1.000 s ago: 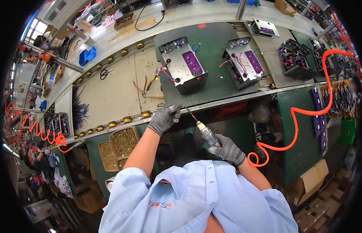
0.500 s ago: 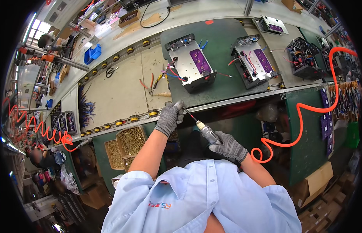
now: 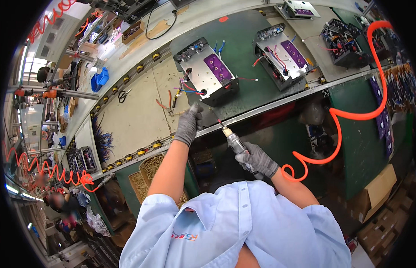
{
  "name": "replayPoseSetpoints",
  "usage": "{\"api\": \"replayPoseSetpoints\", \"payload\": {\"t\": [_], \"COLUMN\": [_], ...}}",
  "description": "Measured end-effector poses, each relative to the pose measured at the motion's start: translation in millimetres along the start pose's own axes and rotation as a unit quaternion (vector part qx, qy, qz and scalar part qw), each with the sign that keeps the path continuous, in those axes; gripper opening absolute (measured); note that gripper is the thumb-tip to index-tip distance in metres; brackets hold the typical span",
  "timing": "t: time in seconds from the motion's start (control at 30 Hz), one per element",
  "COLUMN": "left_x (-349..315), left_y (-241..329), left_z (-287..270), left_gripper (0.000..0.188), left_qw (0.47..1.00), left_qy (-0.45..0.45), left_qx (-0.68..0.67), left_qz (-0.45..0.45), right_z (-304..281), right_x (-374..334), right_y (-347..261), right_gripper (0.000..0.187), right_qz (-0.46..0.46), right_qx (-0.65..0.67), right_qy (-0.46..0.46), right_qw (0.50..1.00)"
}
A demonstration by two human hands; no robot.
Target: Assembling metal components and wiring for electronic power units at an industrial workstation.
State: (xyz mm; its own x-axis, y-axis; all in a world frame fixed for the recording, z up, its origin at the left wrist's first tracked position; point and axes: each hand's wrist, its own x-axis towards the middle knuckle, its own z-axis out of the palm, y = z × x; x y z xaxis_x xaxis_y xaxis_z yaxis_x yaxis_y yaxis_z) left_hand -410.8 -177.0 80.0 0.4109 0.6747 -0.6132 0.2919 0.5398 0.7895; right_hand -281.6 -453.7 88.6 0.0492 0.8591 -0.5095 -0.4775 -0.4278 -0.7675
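My right hand (image 3: 258, 161), in a grey knit glove, grips a pneumatic screwdriver (image 3: 235, 143) with a cream-coloured nose. Its thin bit points up and left toward the workbench edge. My left hand (image 3: 189, 124), gloved the same way, is closed with its fingers curled, just over the bench's front edge; what it pinches, if anything, is too small to make out. Beyond it stands a black and silver electronic chassis (image 3: 207, 73) with a purple label panel and loose red and blue wires. A second, similar chassis (image 3: 281, 56) stands to its right. Both rest on a dark green board (image 3: 243, 96).
Pliers (image 3: 164, 102) and scissors (image 3: 124, 95) lie on the bench at left. Boxes of brass screws (image 3: 153, 166) sit below the front edge. An orange coiled air hose (image 3: 335, 134) loops at right. More chassis (image 3: 344, 43) stand further right.
My left hand has moved up and slightly left, away from the bit tip. The screwdriver and right hand have shifted slightly. The head view has turned a little.
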Motion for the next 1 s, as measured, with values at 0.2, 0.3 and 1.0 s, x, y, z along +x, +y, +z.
{"api": "replayPoseSetpoints", "payload": {"t": [0.2,0.3,1.0], "left_x": [73,91,126], "left_y": [13,10,-13], "left_z": [-8,-4,-22], "left_gripper": [0.056,0.057,0.060], "left_qw": [0.965,0.908,0.938], "left_qy": [0.000,0.047,-0.037], "left_qx": [0.235,0.386,0.326], "left_qz": [0.116,0.159,0.109], "right_z": [3,5,22], "right_x": [26,32,40], "right_y": [15,16,14], "right_gripper": [0.040,0.039,0.052], "right_qz": [0.001,0.008,0.019], "right_qx": [-0.007,0.012,-0.147], "right_qy": [0.034,0.036,0.092], "right_qw": [0.999,0.999,0.985]}}
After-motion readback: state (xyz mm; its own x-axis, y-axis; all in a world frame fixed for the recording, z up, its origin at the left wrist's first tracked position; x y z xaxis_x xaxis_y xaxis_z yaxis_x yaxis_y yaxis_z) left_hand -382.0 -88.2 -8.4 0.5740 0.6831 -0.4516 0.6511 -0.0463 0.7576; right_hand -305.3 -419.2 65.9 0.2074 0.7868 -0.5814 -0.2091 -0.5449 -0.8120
